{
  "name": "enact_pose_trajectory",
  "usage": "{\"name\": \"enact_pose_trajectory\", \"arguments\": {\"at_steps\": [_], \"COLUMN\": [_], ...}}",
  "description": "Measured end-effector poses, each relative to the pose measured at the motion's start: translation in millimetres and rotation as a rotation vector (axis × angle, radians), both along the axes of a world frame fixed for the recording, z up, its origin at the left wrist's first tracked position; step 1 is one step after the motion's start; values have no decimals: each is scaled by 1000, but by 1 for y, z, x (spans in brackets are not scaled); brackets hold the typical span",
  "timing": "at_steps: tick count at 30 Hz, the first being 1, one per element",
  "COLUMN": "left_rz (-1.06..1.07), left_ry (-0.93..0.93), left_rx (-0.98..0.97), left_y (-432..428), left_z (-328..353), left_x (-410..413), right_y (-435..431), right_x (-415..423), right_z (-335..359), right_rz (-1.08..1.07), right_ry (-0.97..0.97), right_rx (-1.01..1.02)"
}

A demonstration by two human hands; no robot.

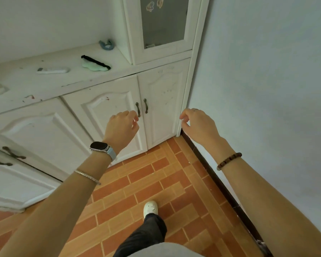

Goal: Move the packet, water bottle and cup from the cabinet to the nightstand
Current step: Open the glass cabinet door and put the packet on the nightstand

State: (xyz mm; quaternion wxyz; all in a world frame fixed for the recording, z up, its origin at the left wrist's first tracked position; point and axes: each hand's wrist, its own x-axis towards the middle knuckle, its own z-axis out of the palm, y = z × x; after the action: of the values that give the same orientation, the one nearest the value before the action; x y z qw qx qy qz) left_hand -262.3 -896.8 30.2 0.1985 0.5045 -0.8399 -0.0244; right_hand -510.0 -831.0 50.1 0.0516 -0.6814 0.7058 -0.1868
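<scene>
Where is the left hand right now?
In the head view, the left hand is centre frame, before the closed lower cabinet doors, close beside the left door handle; it holds nothing.

Your head camera looks forward and steeply down, close to the cabinet (104, 108) at 11 o'clock, floor (156, 182) at 6.

white cabinet (44, 84), lower doors (161, 101) closed
</scene>
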Motion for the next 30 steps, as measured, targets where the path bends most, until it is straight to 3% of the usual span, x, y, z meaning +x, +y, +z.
{"name": "enact_pose_trajectory", "arguments": {"at_steps": [8, 18, 30], "left_rz": [-43, -54, 23], "left_ry": [8, 32, 71], "left_rx": [-89, -114, -355], "left_y": [-124, -203, -284], "left_z": [27, 41, 137], "left_x": [-2, -21, -51], "right_y": [-114, -200, -298], "right_x": [11, 4, -24], "right_z": [22, 47, 160], "right_rz": [-14, 10, 149], "right_ry": [-22, -42, -48], "right_rx": [-31, -100, -328]}}
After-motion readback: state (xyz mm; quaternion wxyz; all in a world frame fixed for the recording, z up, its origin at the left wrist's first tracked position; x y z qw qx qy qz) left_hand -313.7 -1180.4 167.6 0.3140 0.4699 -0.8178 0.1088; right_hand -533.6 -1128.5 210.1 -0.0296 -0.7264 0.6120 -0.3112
